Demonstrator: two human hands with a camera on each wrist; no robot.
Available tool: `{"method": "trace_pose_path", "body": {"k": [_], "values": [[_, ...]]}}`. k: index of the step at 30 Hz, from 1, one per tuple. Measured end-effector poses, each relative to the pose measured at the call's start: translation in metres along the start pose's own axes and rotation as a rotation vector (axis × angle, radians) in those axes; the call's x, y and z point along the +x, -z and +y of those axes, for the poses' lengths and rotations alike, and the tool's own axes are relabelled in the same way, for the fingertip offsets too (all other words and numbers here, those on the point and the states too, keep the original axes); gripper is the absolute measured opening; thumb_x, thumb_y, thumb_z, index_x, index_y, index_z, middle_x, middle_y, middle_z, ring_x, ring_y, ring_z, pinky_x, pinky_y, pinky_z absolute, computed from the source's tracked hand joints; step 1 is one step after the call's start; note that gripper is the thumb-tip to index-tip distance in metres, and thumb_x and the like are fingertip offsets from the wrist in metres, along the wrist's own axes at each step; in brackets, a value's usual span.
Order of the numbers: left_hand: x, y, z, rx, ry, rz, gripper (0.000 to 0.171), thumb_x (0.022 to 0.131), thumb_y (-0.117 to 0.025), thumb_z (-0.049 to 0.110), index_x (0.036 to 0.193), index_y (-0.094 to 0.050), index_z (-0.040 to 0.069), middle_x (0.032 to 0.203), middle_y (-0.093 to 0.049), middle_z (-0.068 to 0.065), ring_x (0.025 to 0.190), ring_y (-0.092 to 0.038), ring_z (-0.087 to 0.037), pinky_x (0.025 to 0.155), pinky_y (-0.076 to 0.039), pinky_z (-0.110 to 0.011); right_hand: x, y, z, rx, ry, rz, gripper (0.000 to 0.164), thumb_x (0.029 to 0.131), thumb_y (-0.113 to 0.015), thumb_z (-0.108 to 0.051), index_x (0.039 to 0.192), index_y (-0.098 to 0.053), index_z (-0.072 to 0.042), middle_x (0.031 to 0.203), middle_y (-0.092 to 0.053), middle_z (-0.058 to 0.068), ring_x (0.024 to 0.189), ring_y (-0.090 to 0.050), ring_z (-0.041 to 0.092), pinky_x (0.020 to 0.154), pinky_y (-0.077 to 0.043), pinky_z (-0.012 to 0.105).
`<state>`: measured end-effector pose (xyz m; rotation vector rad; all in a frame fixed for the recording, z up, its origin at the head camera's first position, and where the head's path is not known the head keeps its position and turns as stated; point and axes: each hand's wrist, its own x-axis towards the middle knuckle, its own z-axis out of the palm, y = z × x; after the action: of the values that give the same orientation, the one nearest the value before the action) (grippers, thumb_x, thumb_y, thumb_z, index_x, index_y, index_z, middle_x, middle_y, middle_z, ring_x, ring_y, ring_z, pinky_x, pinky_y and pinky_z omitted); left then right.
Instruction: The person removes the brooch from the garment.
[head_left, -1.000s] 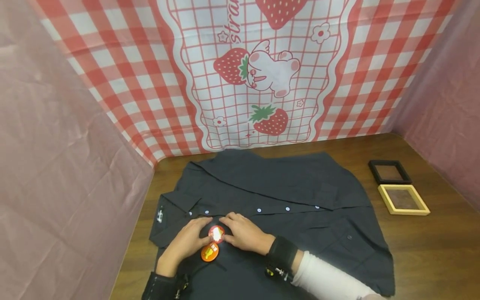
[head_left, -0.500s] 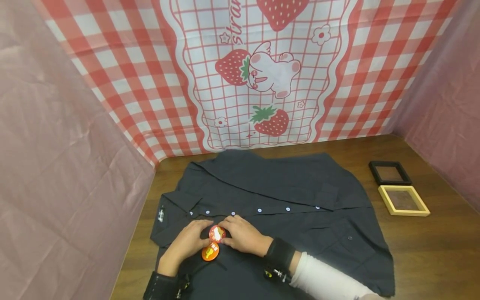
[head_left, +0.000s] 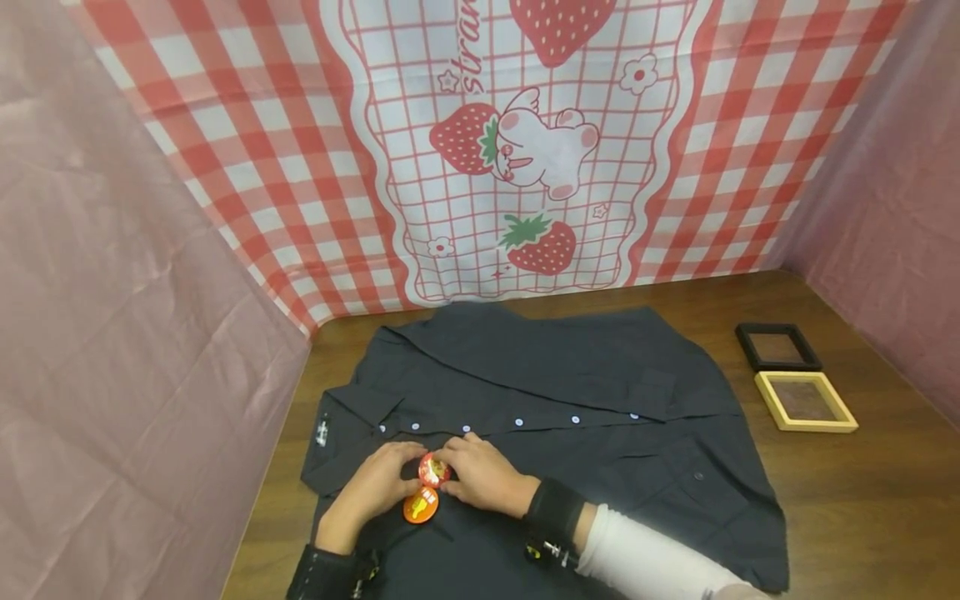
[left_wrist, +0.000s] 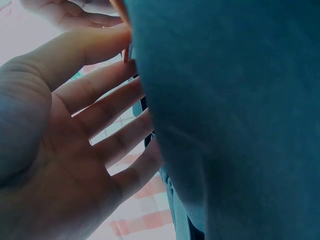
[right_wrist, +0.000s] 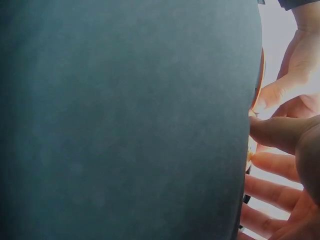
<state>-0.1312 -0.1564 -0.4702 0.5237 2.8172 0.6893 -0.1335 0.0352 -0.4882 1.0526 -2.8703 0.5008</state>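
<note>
A red round button badge (head_left: 432, 472) lies on a dark grey button-up shirt (head_left: 570, 483). My left hand (head_left: 378, 483) holds its left side between thumb and index finger, the other fingers spread against the cloth in the left wrist view. From the opposite side my right hand (head_left: 483, 475) pinches the rim, its index finger over the badge's upper right. Just below sits an orange badge (head_left: 421, 505) with a yellow figure, close under the left thumb (left_wrist: 95, 47). In the right wrist view the shirt hides most of both badges.
Two small frames, black (head_left: 778, 347) and pale yellow (head_left: 806, 402), lie on the wooden table (head_left: 862, 500) at the right. A checked strawberry cloth (head_left: 540, 167) hangs behind; pink cloth (head_left: 150, 333) borders both sides. White buttons (head_left: 519, 422) run along the shirt's placket.
My right hand has shifted slightly down and left, uncovering a shirt button and covering more of the red badge's upper right. The glare on that badge has lessened. My left hand stays nearly still.
</note>
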Motion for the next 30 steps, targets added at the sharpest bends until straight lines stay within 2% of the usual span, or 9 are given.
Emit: {"method": "trace_pose_path", "body": {"k": [8, 13, 17, 23, 30], "values": [[0.004, -0.003, -0.002, -0.005, -0.018, 0.039, 0.038, 0.075, -0.080, 0.008, 0.111, -0.069, 0.006, 0.115, -0.070, -0.010, 0.112, -0.062, -0.031, 0.098, -0.047, -0.051, 0.002, -0.004, 0.001, 0.010, -0.030, 0.017, 0.041, 0.076, -0.082, -0.024, 0.114, -0.071, -0.015, 0.107, -0.069, 0.000, 0.088, -0.056, 0.015, 0.071, -0.051, 0.029], [0.001, -0.002, -0.005, -0.003, 0.016, 0.041, 0.036, 0.074, -0.080, 0.006, 0.108, -0.071, 0.007, 0.112, -0.071, -0.009, 0.111, -0.063, -0.030, 0.098, -0.048, -0.050, 0.007, -0.007, -0.002, 0.015, -0.013, 0.019, 0.038, 0.077, -0.082, -0.026, 0.112, -0.072, -0.015, 0.104, -0.070, 0.000, 0.086, -0.056, 0.015, 0.069, -0.052, 0.028], [0.005, 0.003, -0.003, -0.002, 0.008, 0.049, 0.036, 0.075, -0.080, 0.007, 0.110, -0.071, 0.006, 0.113, -0.070, -0.009, 0.112, -0.062, -0.031, 0.099, -0.047, -0.051, 0.011, -0.004, 0.000, 0.007, -0.018, 0.035, 0.035, 0.078, -0.081, -0.028, 0.110, -0.073, -0.015, 0.102, -0.070, -0.001, 0.086, -0.057, 0.015, 0.069, -0.052, 0.029], [0.010, 0.007, -0.004, 0.010, 0.008, 0.054, 0.032, 0.078, -0.078, 0.009, 0.110, -0.072, 0.008, 0.111, -0.071, -0.007, 0.111, -0.063, -0.028, 0.099, -0.048, -0.049, 0.016, 0.000, 0.004, 0.030, 0.008, 0.049, 0.031, 0.081, -0.079, -0.026, 0.108, -0.074, -0.012, 0.103, -0.071, 0.001, 0.090, -0.060, 0.018, 0.076, -0.054, 0.033], [0.009, 0.002, -0.012, 0.008, -0.006, 0.053, 0.027, 0.083, -0.075, 0.011, 0.110, -0.074, 0.010, 0.110, -0.073, -0.005, 0.110, -0.063, -0.028, 0.098, -0.048, -0.048, 0.014, -0.002, 0.005, 0.083, 0.020, 0.039, 0.025, 0.087, -0.073, -0.023, 0.108, -0.074, -0.010, 0.104, -0.071, 0.003, 0.095, -0.064, 0.019, 0.090, -0.052, 0.041]]}}
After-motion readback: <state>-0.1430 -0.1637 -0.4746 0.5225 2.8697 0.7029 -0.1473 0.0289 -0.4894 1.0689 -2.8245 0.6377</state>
